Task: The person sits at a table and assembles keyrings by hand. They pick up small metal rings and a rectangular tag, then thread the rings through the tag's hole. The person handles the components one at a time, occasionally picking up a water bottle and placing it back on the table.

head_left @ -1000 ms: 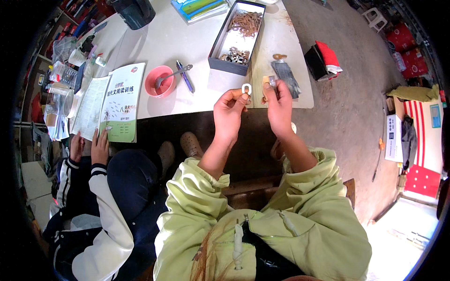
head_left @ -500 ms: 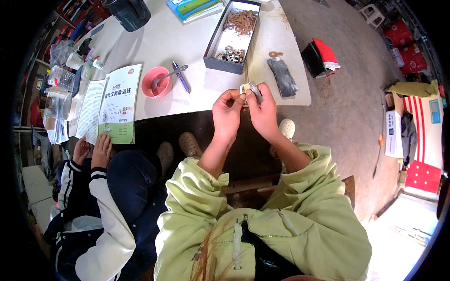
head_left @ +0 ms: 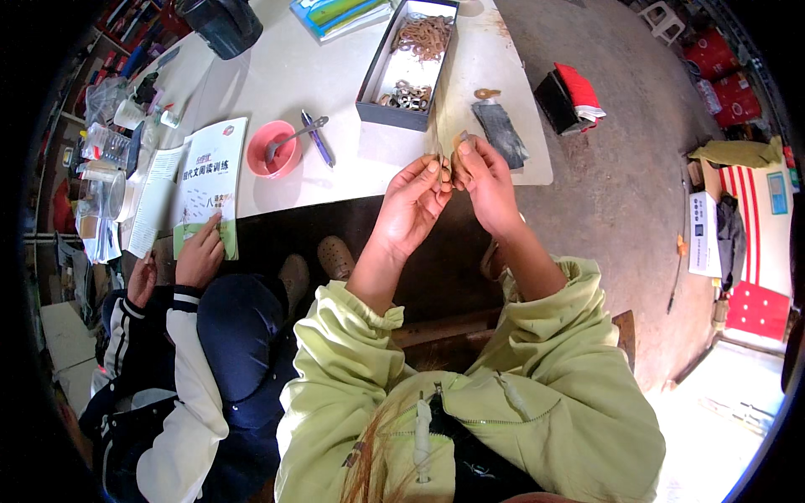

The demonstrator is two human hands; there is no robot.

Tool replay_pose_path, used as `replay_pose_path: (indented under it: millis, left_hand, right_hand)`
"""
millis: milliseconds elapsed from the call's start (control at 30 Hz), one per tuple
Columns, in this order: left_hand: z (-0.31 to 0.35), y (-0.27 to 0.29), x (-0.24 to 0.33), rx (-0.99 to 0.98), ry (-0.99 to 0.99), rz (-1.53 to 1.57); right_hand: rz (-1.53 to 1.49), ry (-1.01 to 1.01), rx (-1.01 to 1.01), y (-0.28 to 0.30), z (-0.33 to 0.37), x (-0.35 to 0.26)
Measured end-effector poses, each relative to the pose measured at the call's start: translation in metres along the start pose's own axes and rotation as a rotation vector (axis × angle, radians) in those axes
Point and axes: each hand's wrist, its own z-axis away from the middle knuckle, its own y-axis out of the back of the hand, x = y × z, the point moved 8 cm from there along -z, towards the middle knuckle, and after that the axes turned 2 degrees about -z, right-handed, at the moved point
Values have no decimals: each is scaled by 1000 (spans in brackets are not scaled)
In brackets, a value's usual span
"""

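Just off the table's near edge, my two hands are held close together with fingers bent. A small brownish piece with a metallic glint [head_left: 445,164] is pinched in my left hand [head_left: 407,211]; the fingers hide most of it. My right hand [head_left: 492,189] is closed around a small tan and grey piece [head_left: 462,139], its shape too covered to name. Beyond them on the table lie a dark grey strip [head_left: 501,130] and a small brown loop-ended piece [head_left: 487,94]. An open black box [head_left: 390,116] holds brown loop-shaped pieces [head_left: 423,36] and metal rings [head_left: 408,95].
Left of the box are a pen [head_left: 319,144] and a pink bowl [head_left: 262,165] with a spoon [head_left: 295,132]. Another person's hand [head_left: 201,250] rests on a booklet [head_left: 220,168]. A dark pitcher [head_left: 228,33] stands farther back. Beyond the right table edge is a red-and-black box [head_left: 562,107].
My hands have turned and drawn slightly apart at the fingertips; the pale and silver piece between them no longer shows plainly. The other person's hand has slid farther up the booklet.
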Motion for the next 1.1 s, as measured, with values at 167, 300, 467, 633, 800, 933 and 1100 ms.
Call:
replay_pose_path:
  millis: [167,300,467,633,800,933,1100]
  left_hand:
    - [0,3,-6,-23,62,-9]
    - [-2,-1,-5,-66,85,-86]
    - [5,-6,-7,-156,168,-100]
    - [4,-7,-16,-212,184,-86]
    - [8,-5,-14,-120,160,-28]
    - [13,-12,-13,-177,169,-119]
    - [12,-13,-9,-187,148,-116]
  right_hand:
    - [359,103,-101,-8,0,-5]
    - [243,32,-104,-9,2,-6]
    - [225,-44,-24,-5,11,-5]
    - [253,-136,-11,14,14,6]
    - [250,10,-52,2,13,1]
    - [125,-70,-89,6,12,4]
    - [196,-42,1,-1,14,-2]
